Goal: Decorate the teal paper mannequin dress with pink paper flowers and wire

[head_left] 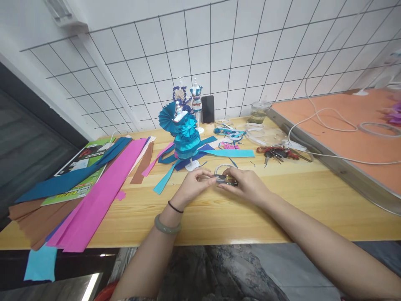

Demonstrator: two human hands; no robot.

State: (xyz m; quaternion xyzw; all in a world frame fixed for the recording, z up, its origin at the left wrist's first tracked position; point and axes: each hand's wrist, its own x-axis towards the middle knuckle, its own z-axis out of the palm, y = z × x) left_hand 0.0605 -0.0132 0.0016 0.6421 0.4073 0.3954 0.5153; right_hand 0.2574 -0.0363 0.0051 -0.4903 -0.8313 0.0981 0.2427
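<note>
My left hand (194,184) and my right hand (244,184) meet over the wooden table (282,200), fingertips pinched together on a small dark tool with a metal end (226,179), which I cannot name for sure. A clear tape roll (222,169) lies just behind them. A small mannequin in a blue folded-paper dress (186,136) stands right behind my hands on a white base. A second small mannequin (196,95) stands further back near the wall.
Long strips of pink (97,200), dark blue (72,177) and brown (37,217) crepe paper lie at the left over a green booklet (83,161). Keys (275,154), a phone (207,109), a glass jar (258,112), tape rolls and white cables sit behind; an orange table (351,129) adjoins right.
</note>
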